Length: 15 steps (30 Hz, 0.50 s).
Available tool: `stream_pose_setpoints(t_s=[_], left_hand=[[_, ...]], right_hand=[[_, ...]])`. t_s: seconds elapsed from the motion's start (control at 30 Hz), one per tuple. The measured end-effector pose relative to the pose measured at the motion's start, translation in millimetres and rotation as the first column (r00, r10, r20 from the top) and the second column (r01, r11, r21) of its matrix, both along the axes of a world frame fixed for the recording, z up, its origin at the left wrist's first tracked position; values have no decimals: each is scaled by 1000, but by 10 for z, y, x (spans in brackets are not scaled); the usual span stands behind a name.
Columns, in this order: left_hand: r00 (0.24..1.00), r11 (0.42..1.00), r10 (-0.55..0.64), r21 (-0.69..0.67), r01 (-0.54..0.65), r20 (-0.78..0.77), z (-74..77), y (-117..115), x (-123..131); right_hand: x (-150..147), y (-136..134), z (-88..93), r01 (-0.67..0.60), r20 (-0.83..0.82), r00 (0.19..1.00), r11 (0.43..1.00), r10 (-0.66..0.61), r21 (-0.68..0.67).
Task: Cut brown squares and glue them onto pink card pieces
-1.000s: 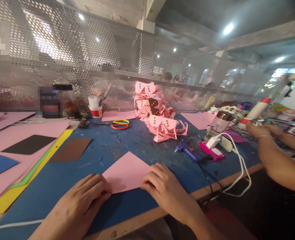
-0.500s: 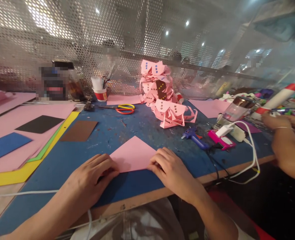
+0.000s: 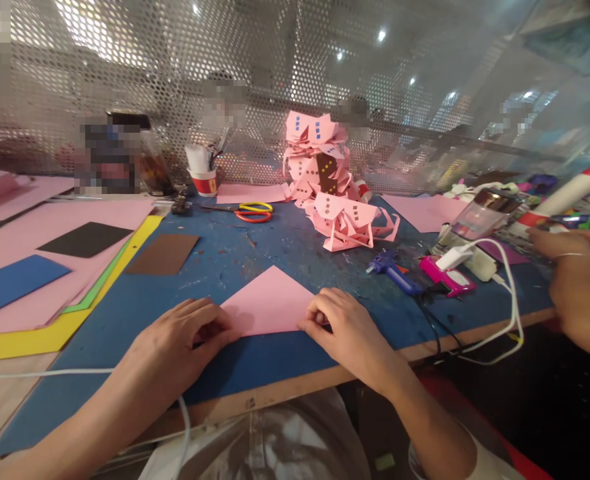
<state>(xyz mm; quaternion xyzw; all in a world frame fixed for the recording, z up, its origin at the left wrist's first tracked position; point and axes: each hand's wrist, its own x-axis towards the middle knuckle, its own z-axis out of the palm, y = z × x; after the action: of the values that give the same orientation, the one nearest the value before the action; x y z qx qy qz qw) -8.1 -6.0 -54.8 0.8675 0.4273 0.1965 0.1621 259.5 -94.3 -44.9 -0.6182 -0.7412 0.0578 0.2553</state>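
A sheet of pink paper, folded to a triangle, lies on the blue tabletop with its point facing away from me. My left hand pinches the left end of its near edge, fingers curled. At the right end, my right hand grips the paper between thumb and fingers. The corners themselves are hidden under my fingers. Beyond the triangle stands a pile of pink folded paper pieces marked with small blue, brown and yellow squares.
Scissors lie behind a brown sheet. Stacked coloured sheets cover the left side. A blue glue gun, a pink power strip and a white cable are at right, near another person's arm. A paper cup stands behind.
The view has shifted slightly. Both hands still hold the ends of the folded pink paper, and the thumb and fingers of my right hand have changed position a little.
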Motion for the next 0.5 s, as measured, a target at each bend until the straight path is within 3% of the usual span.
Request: stream_pose_setpoints(t_s=[0.5], left_hand=[[999,995,41,-89,-42,-11,19,55,-149]], right_hand=[[50,-1,-15,16,24,1000,1000,-16,5]])
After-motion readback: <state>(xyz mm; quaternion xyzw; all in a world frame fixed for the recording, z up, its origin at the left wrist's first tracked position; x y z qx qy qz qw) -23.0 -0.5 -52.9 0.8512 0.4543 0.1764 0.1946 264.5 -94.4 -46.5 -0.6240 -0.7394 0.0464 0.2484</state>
